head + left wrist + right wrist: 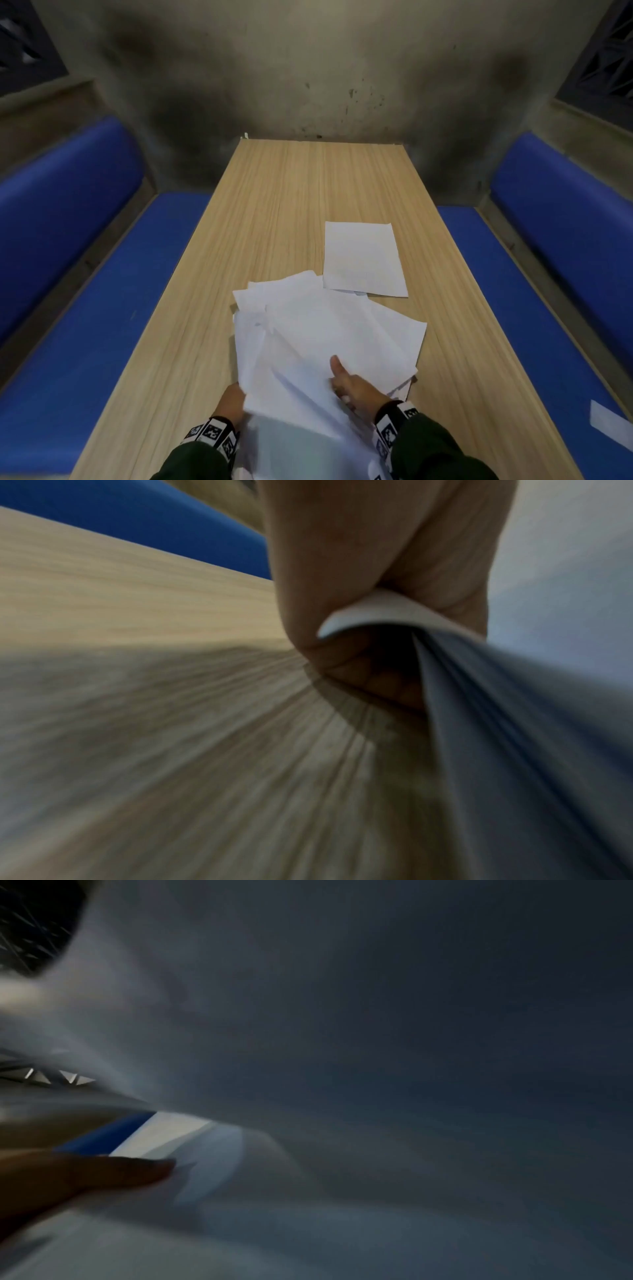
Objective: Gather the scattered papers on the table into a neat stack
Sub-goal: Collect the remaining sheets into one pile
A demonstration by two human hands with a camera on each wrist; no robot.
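Left hand: your left hand [233, 402] sits at the near left edge of the paper pile [329, 339]; in the left wrist view its fingers [342, 582] are curled round a bunch of sheet edges, thumb on one side, fingers on the other.
Right hand: your right hand [356, 385] lies on the near right part of the pile with the thumb [337, 366] pointing away from you on top; the other fingers go down among the sheets, and you cannot tell from the blurred right wrist view whether they pinch any.
Paper pile: loose, fanned white sheets, corners sticking out left, far and right; the near part is lifted off the desk [274, 212] towards you, the far part lies flat.
Single sheet: one white sheet [363, 258] lies flat just beyond the pile, to its far right; its near left corner overlaps the pile's far edge.
Stray sheet: another white sheet [609, 425] rests on the blue bench seat [534, 325] at the right, off the desk.
Containers: none in view; everything lies open on the desk or the seat.
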